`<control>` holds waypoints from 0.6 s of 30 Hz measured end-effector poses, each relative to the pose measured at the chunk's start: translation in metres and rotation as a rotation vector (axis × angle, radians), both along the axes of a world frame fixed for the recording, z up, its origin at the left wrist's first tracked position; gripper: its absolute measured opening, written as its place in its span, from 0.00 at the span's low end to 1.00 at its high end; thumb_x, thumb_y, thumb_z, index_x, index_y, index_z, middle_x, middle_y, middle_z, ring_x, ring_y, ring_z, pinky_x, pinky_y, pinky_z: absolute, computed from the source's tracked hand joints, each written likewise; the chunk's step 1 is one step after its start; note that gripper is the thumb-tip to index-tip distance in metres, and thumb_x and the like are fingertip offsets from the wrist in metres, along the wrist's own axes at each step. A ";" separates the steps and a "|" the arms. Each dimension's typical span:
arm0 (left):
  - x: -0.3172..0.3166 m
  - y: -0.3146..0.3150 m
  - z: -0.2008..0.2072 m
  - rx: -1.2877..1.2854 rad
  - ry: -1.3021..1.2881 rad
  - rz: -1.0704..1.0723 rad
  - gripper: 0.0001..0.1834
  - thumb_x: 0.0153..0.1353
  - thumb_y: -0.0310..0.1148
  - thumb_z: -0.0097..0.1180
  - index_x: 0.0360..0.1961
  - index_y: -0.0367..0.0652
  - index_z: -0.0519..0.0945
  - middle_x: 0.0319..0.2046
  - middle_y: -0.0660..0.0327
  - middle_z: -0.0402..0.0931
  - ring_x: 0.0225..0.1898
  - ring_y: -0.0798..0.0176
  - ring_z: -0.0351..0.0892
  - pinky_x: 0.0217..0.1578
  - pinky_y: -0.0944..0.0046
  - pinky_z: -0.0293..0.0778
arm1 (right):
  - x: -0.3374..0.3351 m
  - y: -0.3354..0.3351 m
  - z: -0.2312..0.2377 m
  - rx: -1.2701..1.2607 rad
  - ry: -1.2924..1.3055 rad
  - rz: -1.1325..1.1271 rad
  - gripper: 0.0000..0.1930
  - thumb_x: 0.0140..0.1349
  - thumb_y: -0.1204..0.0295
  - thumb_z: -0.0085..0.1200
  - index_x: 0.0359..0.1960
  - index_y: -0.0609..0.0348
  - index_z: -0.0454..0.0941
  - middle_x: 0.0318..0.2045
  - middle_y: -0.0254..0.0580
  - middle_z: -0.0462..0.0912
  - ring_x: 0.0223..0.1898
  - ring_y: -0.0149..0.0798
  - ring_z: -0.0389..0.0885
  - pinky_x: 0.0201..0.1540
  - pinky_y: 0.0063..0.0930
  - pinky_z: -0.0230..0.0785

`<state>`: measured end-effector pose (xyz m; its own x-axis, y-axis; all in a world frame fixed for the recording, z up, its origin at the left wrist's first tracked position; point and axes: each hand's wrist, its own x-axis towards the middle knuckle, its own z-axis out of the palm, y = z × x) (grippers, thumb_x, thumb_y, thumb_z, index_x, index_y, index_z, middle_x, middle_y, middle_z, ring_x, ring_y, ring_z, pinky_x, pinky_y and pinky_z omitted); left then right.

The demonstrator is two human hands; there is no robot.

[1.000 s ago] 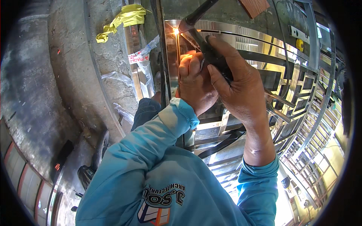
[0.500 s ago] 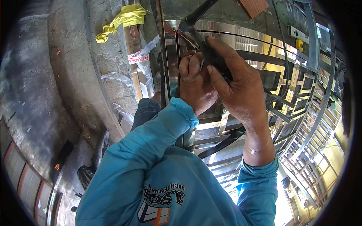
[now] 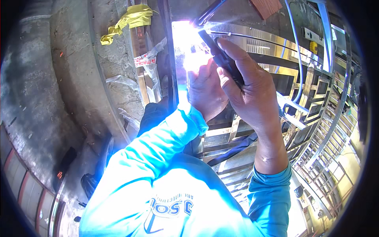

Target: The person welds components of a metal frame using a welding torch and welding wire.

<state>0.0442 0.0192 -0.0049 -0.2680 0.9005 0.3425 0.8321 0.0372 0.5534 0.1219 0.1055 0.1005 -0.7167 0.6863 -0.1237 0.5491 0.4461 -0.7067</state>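
My right hand point(image 3: 254, 93) is closed round the black handle of a welding torch point(image 3: 226, 63), thumb on the near side. At the torch's head burns a blinding white arc point(image 3: 194, 27), right by the corner of a shiny metal frame point(image 3: 252, 44). Just below the arc, my left hand point(image 3: 207, 91) rests close to the metal with its fingers curled. Glare washes out those fingertips, and what they hold, if anything, is hidden. The two hands are nearly touching.
A metal grille point(image 3: 316, 100) spreads out on the right, with a cable point(image 3: 299, 59) running above it. Yellow wrapping point(image 3: 136, 16) and torn clear plastic point(image 3: 152, 65) cling to a long bar at the left. A yellow tape measure point(image 3: 313, 47) lies at the upper right.
The arc has lit at the torch head, flooding the metal corner, my left fingers and my blue sleeve with white-blue light. Both hands have stayed in nearly the same place.
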 end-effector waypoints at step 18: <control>-0.001 -0.001 0.001 0.027 -0.080 0.038 0.20 0.54 0.36 0.60 0.50 0.49 0.82 0.56 0.61 0.76 0.61 0.47 0.66 0.59 0.41 0.59 | -0.001 -0.004 -0.002 -0.053 0.021 -0.089 0.25 0.66 0.76 0.58 0.66 0.53 0.72 0.49 0.48 0.87 0.50 0.36 0.86 0.52 0.29 0.77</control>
<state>0.0433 0.0184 -0.0037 -0.3291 0.8802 0.3421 0.7832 0.0520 0.6196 0.1208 0.1012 0.0983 -0.6559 0.7404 -0.1471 0.5699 0.3580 -0.7396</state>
